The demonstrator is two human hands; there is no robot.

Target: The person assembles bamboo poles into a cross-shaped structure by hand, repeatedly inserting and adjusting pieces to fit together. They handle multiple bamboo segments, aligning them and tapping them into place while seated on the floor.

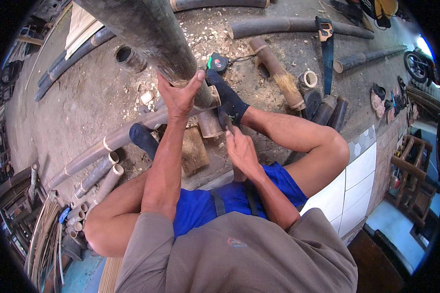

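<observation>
A thick grey-brown bamboo pole (156, 41) slants down from the top edge, its cut end close to my right foot. My left hand (182, 95) is wrapped round it just above that end. My right hand (242, 152) grips the wooden handle of a chopping knife, whose dark blade (223, 118) points up toward the pole's end; whether it touches the pole I cannot tell. Beneath lies a long thinner bamboo pole (127, 132), running to the lower left. A short bamboo piece (210, 123) and a wooden block (194, 149) sit between my legs.
Pale chips litter the floor around a tape measure (217, 63). A handsaw (326, 58) leans across a bamboo pole (298, 25) at the upper right, near a notched bamboo length (278, 73). Cut bamboo tubes (97, 172) lie at the left; a wooden rack (408, 171) stands at the right.
</observation>
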